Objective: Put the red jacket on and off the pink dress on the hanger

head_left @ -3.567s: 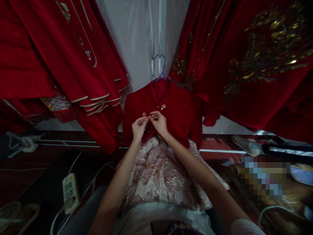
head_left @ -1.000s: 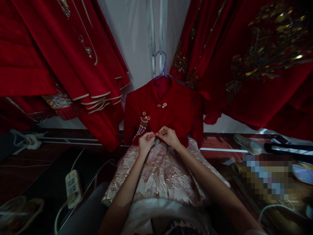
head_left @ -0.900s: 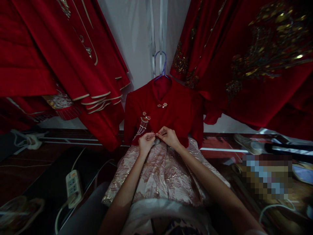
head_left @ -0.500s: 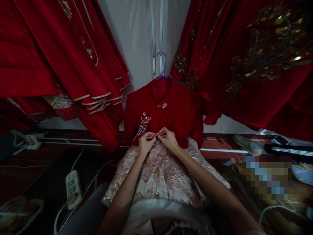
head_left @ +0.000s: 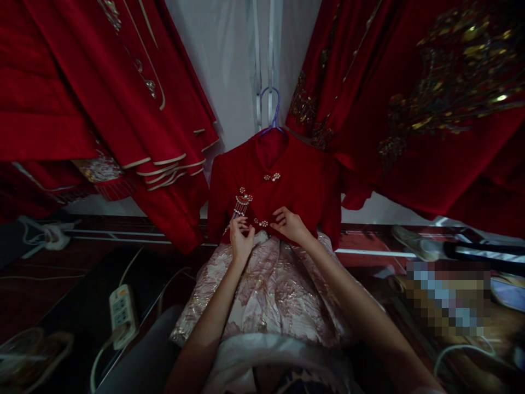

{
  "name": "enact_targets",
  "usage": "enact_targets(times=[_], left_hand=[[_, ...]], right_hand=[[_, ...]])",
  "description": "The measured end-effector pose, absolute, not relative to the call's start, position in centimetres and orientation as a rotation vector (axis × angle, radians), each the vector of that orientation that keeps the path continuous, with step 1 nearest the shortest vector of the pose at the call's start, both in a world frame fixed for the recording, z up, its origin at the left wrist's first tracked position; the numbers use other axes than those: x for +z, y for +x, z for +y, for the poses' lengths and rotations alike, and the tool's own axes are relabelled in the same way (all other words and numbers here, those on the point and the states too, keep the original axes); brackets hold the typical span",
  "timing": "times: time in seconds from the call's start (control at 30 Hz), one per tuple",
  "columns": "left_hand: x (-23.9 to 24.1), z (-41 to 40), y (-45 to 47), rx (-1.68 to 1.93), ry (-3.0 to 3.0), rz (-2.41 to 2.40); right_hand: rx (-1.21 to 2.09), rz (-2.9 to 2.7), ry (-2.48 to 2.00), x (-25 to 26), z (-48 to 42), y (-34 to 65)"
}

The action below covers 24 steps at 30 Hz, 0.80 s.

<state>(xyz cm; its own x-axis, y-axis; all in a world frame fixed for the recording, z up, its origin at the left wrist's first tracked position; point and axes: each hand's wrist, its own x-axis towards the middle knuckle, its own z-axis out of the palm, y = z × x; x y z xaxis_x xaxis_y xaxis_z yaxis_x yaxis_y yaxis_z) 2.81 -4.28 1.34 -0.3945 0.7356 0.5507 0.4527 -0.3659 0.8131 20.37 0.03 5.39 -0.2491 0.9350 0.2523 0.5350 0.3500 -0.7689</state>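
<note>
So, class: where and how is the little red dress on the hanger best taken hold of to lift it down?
Probably by the purple hanger hook, pinched from the front and raised straight up: it is the one rigid part and stands clear above the collar. The red top and brocade skirt below are limp cloth that would only bunch or drag.

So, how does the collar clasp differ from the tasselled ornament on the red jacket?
The collar clasp is small and lies crosswise; the tasselled ornament is bigger and trails bead strands. The collar clasp is untouched; the tasselled ornament ends near the left hand. Both are pale beadwork on the red jacket.
</note>
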Motion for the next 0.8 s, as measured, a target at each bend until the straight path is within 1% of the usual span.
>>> enact_targets(times=[0.1, 0.2, 0.33, 0.53, 0.8], left_hand=[[1.5, -4.6, 2.8, 1.828, 1.627, 1.650], [1.4, -4.7, 3.0, 1.730, 1.749, 1.609], [1.3, -5.0, 3.2, 1.625, 1.894, 1.567], [0.9, -4.7, 3.1, 1.587, 1.910, 1.612], [0.3, -4.3, 2.9, 1.605, 1.838, 1.599]], right_hand=[[0.740, -1.855, -1.209, 7.2, -0.4, 20.6], [0.748, -1.839, -1.155, 7.8, -0.6, 20.4], [0.735, -1.868, -1.138, 6.3, -0.4, 19.6], [0.769, -1.877, -1.124, 3.5, -0.2, 18.1], [0.872, -1.810, -1.104, 3.1, -0.4, 17.5]])
